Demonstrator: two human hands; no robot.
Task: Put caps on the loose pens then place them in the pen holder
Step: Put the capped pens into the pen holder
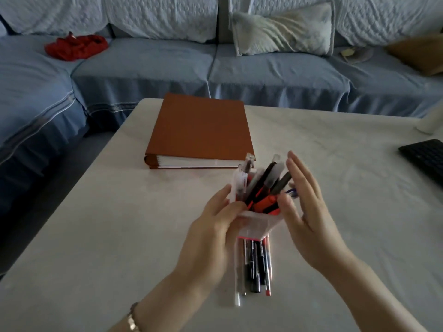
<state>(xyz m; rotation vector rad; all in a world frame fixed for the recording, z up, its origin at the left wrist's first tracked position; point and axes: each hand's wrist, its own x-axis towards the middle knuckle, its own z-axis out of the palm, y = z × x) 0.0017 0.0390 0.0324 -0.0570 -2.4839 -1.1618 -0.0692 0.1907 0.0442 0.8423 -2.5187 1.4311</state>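
A clear plastic pen holder (257, 224) stands on the white table (119, 236), packed with several black, red and clear pens (263, 185) that lean toward the far side. My left hand (213, 231) grips the holder's left side, thumb at the rim. My right hand (306, 212) is held flat beside the holder's right side, fingers straight and apart, thumb close to the rim. A small purple piece (292, 192) shows near its fingers; I cannot tell what it is. Several loose pens (255, 267) lie side by side on the table just in front of the holder.
A thick brown binder (201, 130) lies on the table beyond the holder. A black keyboard (426, 159) sits at the right edge. A blue-covered sofa (155, 68) with a pillow (282, 32) and a red cloth (76, 46) runs behind the table.
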